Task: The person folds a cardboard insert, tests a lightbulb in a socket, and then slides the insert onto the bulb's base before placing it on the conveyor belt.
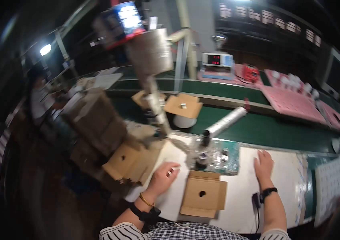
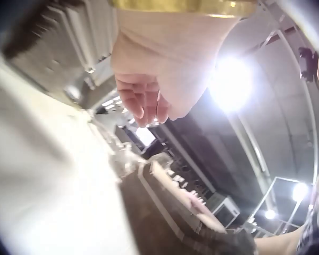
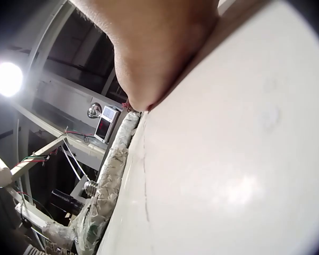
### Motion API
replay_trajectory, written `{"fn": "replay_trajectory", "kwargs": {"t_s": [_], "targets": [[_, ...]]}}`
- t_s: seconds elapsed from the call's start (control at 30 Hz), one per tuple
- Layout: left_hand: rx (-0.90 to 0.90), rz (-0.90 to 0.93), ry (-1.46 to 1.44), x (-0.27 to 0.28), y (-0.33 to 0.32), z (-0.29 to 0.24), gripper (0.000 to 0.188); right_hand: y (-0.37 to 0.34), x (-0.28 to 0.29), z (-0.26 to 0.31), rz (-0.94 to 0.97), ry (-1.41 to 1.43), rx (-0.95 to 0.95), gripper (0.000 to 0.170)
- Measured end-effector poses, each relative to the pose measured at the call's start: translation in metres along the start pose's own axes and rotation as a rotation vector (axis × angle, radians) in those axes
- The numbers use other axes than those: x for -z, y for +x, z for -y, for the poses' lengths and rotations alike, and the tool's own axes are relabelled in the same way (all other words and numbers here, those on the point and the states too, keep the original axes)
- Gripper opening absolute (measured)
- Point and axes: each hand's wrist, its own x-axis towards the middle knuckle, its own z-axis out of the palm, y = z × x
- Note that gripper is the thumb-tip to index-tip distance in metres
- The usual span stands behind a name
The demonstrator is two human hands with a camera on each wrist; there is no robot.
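My left hand [image 1: 164, 179] is over the left part of the white work surface [image 1: 240, 200], its fingers loosely curled; a pale spot shows between thumb and fingers, with no held object clearly visible. In the left wrist view the same hand [image 2: 154, 69] has bent fingers. To the right, my right hand [image 1: 264, 166] rests on the surface with fingers extended; in the right wrist view its fingers are hidden behind the hand [image 3: 154, 48]. Between the hands lies a brown cardboard piece [image 1: 204, 202] with a dark round hole and raised flaps.
Behind the cardboard stand a dark cylindrical item [image 1: 203, 160] and a plastic-covered green patch [image 1: 231, 162]. A wrapped tube [image 1: 228, 122] slants behind. Stacked cardboard [image 1: 132, 160] is at left, a wrapped post [image 1: 154, 100] beyond. Pink trays [image 1: 292, 102] and a digital meter [image 1: 217, 61] are farther back.
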Motion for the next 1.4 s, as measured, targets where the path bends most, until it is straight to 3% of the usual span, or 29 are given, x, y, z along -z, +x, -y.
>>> {"fn": "replay_trajectory", "kwargs": {"t_s": [0.13, 0.23, 0.37, 0.8, 1.4], "targets": [[0.166, -0.119, 0.124, 0.026, -0.099, 0.038, 0.011, -0.004, -0.009, -0.008, 0.013, -0.003, 0.024, 0.044], [0.169, -0.204, 0.259, 0.025, -0.140, 0.056, 0.021, -0.002, -0.015, -0.017, 0.051, -0.038, 0.029, 0.043], [0.086, -0.306, 0.526, 0.008, -0.139, 0.060, 0.024, -0.002, -0.019, -0.020, 0.031, -0.073, 0.067, 0.042], [0.011, -0.382, 0.466, 0.008, -0.142, 0.061, 0.024, 0.001, -0.018, -0.023, 0.094, -0.124, 0.029, 0.041], [0.015, -0.347, 0.479, 0.011, -0.141, 0.060, 0.026, -0.001, -0.017, -0.021, 0.070, -0.104, 0.039, 0.042]]}}
